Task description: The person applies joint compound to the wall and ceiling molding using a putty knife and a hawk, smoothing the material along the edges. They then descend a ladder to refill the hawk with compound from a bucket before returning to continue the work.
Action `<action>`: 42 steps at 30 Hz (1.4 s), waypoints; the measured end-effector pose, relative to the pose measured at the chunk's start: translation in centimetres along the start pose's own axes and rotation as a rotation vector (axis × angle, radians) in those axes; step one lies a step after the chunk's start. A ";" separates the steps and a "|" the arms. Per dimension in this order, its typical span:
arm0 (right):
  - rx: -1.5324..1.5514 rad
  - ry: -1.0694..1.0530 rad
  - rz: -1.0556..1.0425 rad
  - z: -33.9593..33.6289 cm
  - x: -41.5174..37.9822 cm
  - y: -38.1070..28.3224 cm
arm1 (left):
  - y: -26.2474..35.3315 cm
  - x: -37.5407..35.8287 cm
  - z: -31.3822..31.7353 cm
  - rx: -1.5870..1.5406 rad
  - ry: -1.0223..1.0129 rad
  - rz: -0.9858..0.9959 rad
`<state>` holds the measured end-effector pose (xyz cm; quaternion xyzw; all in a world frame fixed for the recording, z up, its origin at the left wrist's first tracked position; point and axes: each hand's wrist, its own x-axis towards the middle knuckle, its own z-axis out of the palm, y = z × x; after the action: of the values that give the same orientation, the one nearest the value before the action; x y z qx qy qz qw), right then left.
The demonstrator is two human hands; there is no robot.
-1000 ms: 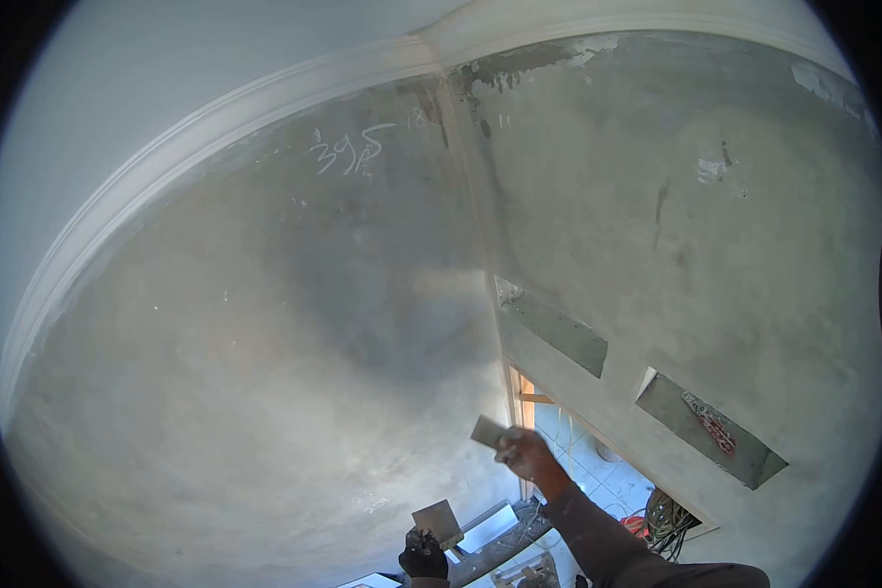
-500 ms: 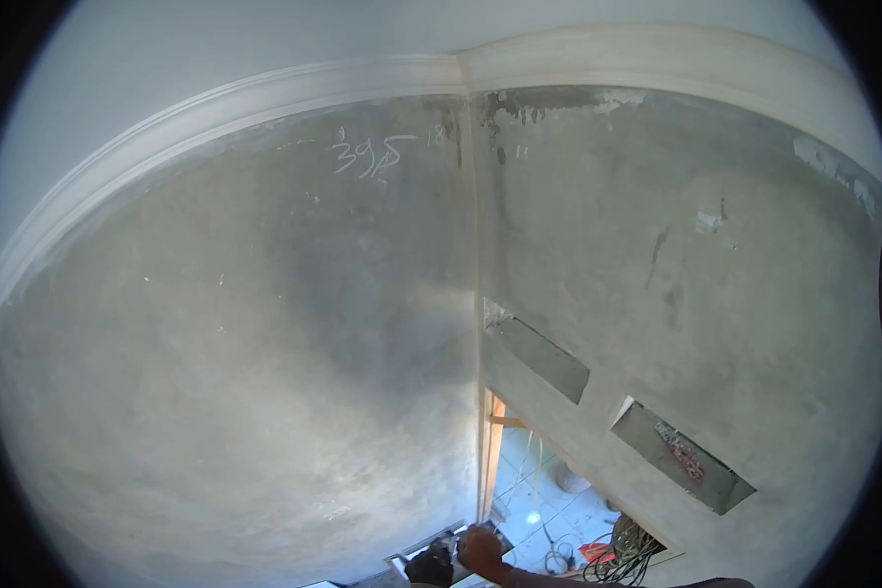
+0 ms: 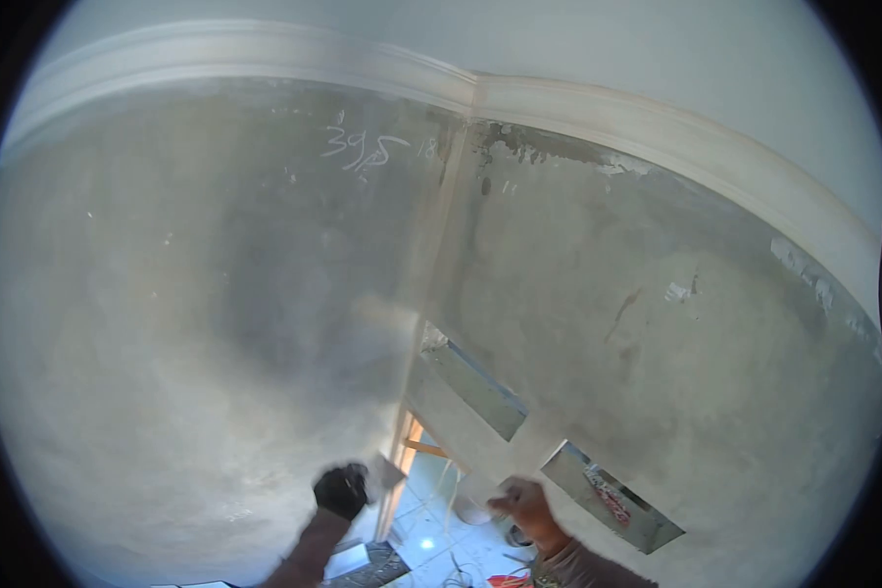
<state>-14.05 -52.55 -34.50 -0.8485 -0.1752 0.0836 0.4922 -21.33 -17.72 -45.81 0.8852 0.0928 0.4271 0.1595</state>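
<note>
My left hand (image 3: 341,492), in a black glove, is closed around the handle of a putty knife. The flat greyish blade (image 3: 387,474) points right, towards the wall corner. To its right, my bare right hand (image 3: 527,512) is raised with its fingers curled in; whether anything small sits between them I cannot make out. Both hands are held in front of the grey plastered wall (image 3: 284,294), apart from each other.
Two rectangular recesses, an upper one (image 3: 475,390) and a lower one (image 3: 612,498), are cut in the right wall. A doorway with a wooden frame (image 3: 400,480) opens onto a tiled floor (image 3: 423,529). A red item (image 3: 510,580) lies below. White cornice (image 3: 598,108) runs above.
Both hands have risen from the bottom of the view and moved apart, left hand leftward, right hand rightward. The putty knife blade now shows clearly. The view has tilted and shifted.
</note>
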 end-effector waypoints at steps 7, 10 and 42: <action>0.592 0.057 -0.267 -14.4 2.5 -17.1 | 2.2 31.7 -7.6 -0.132 0.302 0.608; 0.285 0.165 -0.446 -16.3 4.0 -25.7 | 1.9 43.6 -7.6 0.063 0.333 0.746; -2.170 0.856 -1.073 -12.6 36.3 -53.8 | -3.6 53.7 1.2 -1.305 -0.208 0.603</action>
<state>11.88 -24.53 19.44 -0.5956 -0.3000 -0.5868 -0.4592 12.66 1.59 -8.78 0.6327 -0.4446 0.3344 0.5387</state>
